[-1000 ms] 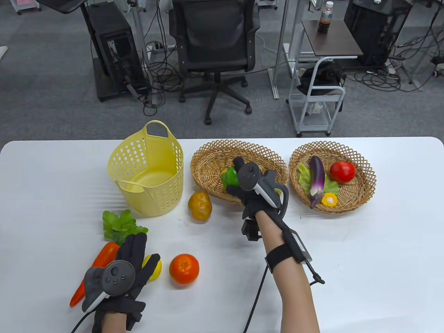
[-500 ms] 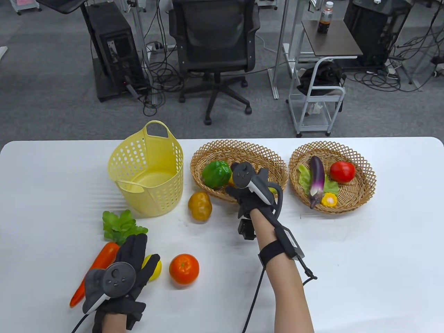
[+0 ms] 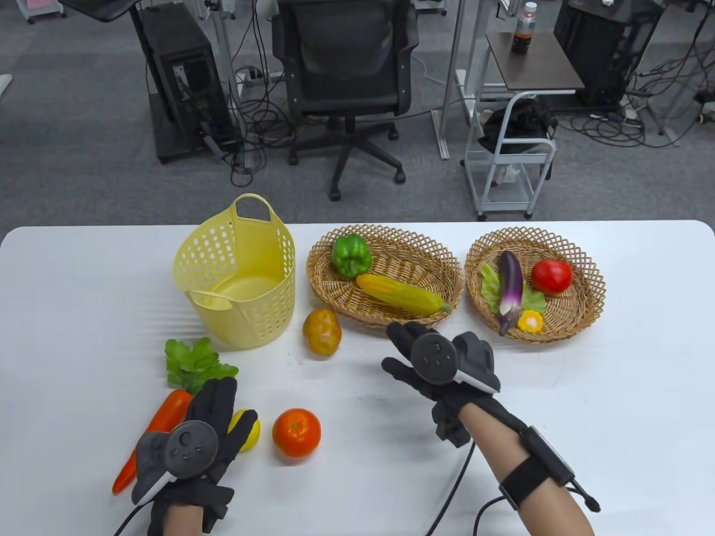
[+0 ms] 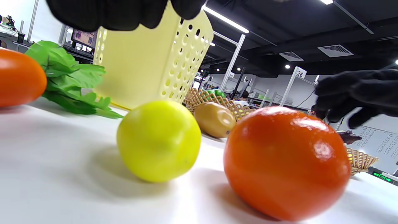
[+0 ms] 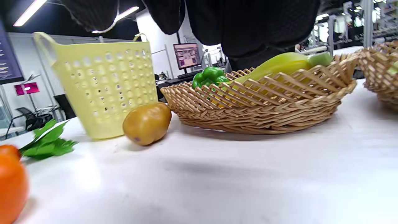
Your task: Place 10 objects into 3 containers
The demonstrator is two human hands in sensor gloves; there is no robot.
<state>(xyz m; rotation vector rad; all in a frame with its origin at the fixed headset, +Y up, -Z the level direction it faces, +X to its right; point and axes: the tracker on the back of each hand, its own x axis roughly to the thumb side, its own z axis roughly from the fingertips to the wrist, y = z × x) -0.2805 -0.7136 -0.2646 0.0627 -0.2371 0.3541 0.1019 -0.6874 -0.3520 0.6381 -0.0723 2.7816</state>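
Note:
The yellow basket (image 3: pixel 241 279) is empty. The middle wicker basket (image 3: pixel 391 245) holds a green pepper (image 3: pixel 351 255) and a corn cob (image 3: pixel 402 293). The right wicker basket (image 3: pixel 581 312) holds an eggplant (image 3: pixel 510 285), a tomato (image 3: pixel 551 276), lettuce and a small yellow piece. A potato (image 3: pixel 322 331), an orange (image 3: pixel 296 432), a lemon (image 3: pixel 252 432), a carrot (image 3: pixel 162 427) and a leafy green (image 3: pixel 192 363) lie on the table. My right hand (image 3: pixel 405 357) is open and empty in front of the middle basket. My left hand (image 3: pixel 223 407) lies flat and open, fingers over the lemon.
The white table (image 3: pixel 614 419) ends at its far edge behind the baskets. An office chair (image 3: pixel 346 72) and a small cart (image 3: pixel 511 162) stand on the floor beyond. In the left wrist view the lemon (image 4: pixel 158 140) and orange (image 4: pixel 286 161) sit close ahead.
My right hand let go of the green pepper in the middle basket and drew back toward me, now open over the table. The pepper rolled to the basket's far left. My left hand stayed still.

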